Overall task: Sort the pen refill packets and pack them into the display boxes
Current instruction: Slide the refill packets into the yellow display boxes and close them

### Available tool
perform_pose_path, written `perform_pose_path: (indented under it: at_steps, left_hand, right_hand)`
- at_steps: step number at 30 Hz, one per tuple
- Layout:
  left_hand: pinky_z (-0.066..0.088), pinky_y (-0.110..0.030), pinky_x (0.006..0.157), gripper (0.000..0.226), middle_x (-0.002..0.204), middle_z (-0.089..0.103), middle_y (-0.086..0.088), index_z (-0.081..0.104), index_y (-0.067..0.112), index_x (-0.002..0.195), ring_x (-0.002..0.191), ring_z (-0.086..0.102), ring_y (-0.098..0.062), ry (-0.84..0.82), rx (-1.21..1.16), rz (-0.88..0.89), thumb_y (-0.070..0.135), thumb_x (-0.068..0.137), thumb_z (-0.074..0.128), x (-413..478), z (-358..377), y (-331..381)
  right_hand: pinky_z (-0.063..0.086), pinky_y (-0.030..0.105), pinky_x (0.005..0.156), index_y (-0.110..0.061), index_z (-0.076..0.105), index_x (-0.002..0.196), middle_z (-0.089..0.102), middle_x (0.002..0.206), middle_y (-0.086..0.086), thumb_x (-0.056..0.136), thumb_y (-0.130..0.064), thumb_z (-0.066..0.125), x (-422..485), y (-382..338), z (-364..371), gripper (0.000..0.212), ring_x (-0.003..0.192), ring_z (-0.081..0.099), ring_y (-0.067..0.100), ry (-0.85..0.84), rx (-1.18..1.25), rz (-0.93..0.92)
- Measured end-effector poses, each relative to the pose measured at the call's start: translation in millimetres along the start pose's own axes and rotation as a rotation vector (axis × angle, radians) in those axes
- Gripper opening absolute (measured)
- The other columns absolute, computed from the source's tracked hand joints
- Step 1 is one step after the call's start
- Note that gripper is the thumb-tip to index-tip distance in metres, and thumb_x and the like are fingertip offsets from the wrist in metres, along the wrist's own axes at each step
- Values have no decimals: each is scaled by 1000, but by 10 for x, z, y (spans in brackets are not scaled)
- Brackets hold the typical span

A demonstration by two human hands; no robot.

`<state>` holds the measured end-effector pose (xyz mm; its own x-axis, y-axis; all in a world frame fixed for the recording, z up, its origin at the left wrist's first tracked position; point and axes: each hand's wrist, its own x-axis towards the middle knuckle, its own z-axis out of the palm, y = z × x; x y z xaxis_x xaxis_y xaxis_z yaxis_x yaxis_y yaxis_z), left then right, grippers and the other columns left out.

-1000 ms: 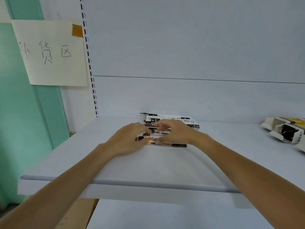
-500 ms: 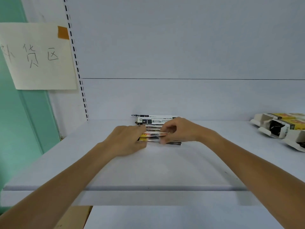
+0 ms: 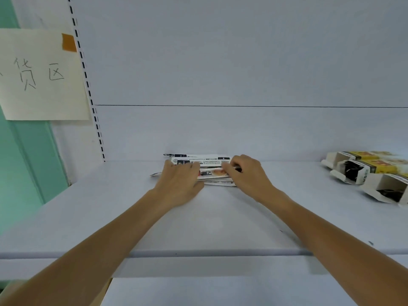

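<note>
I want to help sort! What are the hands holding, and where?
The right hand pinches the top packet by its right end. The left hand rests on the left end of the pile; grip unclear.

Both bare forearms reach forward from the lower corners and draw close to each other in the middle. The left hand (image 3: 178, 184) lies palm down, its fingers nearly straight and laid flat on the pile of pen refill packets (image 3: 210, 173), with the thumb spread out to the right. The right hand (image 3: 248, 175) is just beside it, knuckles up, its fingers curled, and the fingertips pinch the right end of the top packet. The two hands do not touch each other.
</note>
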<state>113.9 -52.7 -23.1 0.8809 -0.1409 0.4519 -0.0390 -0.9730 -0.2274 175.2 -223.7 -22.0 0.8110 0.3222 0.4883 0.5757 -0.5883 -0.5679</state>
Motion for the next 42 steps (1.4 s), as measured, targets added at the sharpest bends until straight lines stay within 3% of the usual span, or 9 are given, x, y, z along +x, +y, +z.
perform_pose_path:
  at_steps: [3, 6, 14, 19, 22, 27, 32, 38, 42]
  left_hand:
    - [32, -34, 78, 30, 107, 61, -4, 46, 12, 106, 99, 57, -26, 20, -7, 25, 37, 94, 35, 111, -57, 206]
    - [30, -35, 77, 31, 104, 64, -6, 50, 13, 101, 98, 58, -27, 5, 102, 39, 39, 93, 35, 164, -100, 426]
    - [31, -32, 71, 19, 106, 56, -8, 43, 13, 94, 97, 54, -29, -49, -277, -106, 30, 95, 36, 416, -184, 1138]
    - [34, -34, 73, 50, 83, 54, -3, 48, 16, 82, 85, 50, -27, -87, -428, -249, 62, 90, 29, 663, -339, 1827]
    - [33, -33, 69, 52, 75, 54, -3, 47, 17, 70, 83, 53, -29, -101, -498, -274, 59, 92, 26, 808, -390, 2311]
    - [36, -31, 66, 47, 76, 55, 1, 58, 15, 93, 80, 55, -25, -87, -375, -219, 57, 91, 36, 953, -368, 2889]
    - [29, -29, 56, 51, 78, 52, -1, 61, 12, 92, 73, 51, -24, -39, -239, -229, 56, 92, 35, 1022, -379, 3191]
    - [31, -29, 60, 44, 80, 48, 1, 62, 15, 92, 74, 50, -22, 4, -171, -202, 49, 95, 34, 1132, -387, 3486]
    - [32, -30, 58, 35, 70, 45, 3, 62, 15, 85, 72, 50, -24, -29, -282, -192, 31, 97, 33, 1253, -336, 3673]
  right_hand:
    - [43, 24, 66, 2, 56, 83, 56, 91, 8, 91, -27, 53, -20, 125, -84, 30, 81, 56, 21, 53, 119, 98]
    - [40, 6, 51, -8, 53, 93, 57, 103, 4, 89, -22, 57, -79, 211, -221, 15, 80, 55, 16, 23, 275, 153]
    - [25, 15, 81, -11, 59, 83, 54, 112, 4, 92, -19, 51, -58, 605, -850, 15, 111, 44, 16, 193, 44, -54]
    - [26, 16, 78, -9, 63, 92, 58, 110, 6, 91, -17, 50, -59, 1350, -1767, 15, 106, 49, 20, 227, -110, -67]
    - [38, 27, 81, -7, 63, 93, 62, 101, 7, 90, -15, 48, -175, 1849, -2323, 17, 98, 53, 23, 204, -196, -48]
    - [45, 39, 80, -6, 62, 92, 64, 94, 7, 90, -15, 48, -496, 2633, -3059, 17, 91, 55, 25, 239, -422, 2]
    - [37, 39, 79, -5, 61, 93, 61, 98, 11, 92, -19, 46, -655, 3158, -3121, 21, 94, 50, 28, 149, -515, 102]
    - [27, 33, 67, -8, 57, 82, 62, 76, 6, 77, -38, 9, -732, 3247, -3006, 58, 74, 46, 25, 302, -542, 9]
    - [28, 34, 68, -8, 55, 80, 60, 74, 5, 75, -39, 5, -730, 3273, -2980, 60, 75, 49, 26, 318, -564, 5]
